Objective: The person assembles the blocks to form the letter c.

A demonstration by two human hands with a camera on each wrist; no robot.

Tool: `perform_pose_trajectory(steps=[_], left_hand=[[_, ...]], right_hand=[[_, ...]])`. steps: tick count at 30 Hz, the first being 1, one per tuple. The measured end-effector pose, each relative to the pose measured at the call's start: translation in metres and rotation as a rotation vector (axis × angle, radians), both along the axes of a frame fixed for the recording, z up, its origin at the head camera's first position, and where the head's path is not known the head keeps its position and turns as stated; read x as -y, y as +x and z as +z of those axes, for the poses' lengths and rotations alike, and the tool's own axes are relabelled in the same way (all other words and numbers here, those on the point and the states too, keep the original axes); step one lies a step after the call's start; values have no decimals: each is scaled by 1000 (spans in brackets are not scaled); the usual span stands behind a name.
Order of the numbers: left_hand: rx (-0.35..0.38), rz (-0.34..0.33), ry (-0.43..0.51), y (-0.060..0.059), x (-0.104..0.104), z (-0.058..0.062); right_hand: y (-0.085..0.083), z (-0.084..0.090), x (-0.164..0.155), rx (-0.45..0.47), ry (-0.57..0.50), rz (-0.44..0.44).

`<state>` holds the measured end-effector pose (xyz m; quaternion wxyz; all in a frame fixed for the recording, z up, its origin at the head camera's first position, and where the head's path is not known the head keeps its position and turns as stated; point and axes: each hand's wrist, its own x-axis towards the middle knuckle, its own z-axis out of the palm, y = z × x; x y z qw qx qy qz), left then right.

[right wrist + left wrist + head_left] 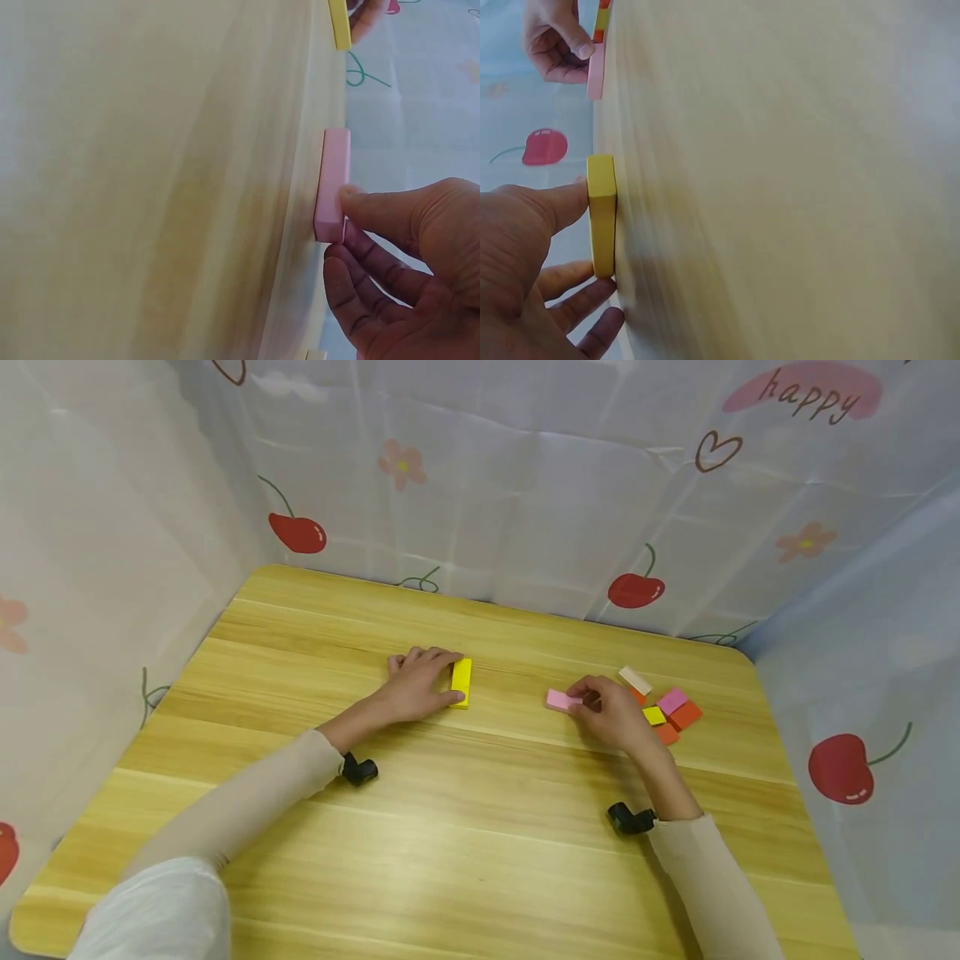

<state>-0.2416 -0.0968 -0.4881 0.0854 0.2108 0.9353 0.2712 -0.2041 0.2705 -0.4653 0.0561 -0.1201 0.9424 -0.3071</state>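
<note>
My left hand [416, 687] holds a long yellow block [462, 675] between thumb and index finger, one at each end. That block lies on the wooden table; in the left wrist view the yellow block [603, 225] shows from its side, with the other fingers spread beside it. To the right, my right hand [609, 714] pinches one end of a pale pink block [558, 699] low at the tabletop. The right wrist view has the thumb on the pink block's [334, 172] face and the fingertips at its near end.
Right of my right hand lies a cluster: a cream block [635, 680], a pink block [671, 701], a small yellow block [654, 717] and several orange blocks [686, 716]. A printed curtain [495, 510] surrounds the wooden table [420, 852] at the back and sides.
</note>
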Motion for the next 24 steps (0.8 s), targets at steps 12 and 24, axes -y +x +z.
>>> perform_pose_trajectory(steps=[12, 24], left_hand=[[7, 14, 32, 5, 25, 1], [16, 6, 36, 10, 41, 2]], right_hand=[[-13, 1, 6, -32, -13, 24], [-27, 0, 14, -24, -1, 14]])
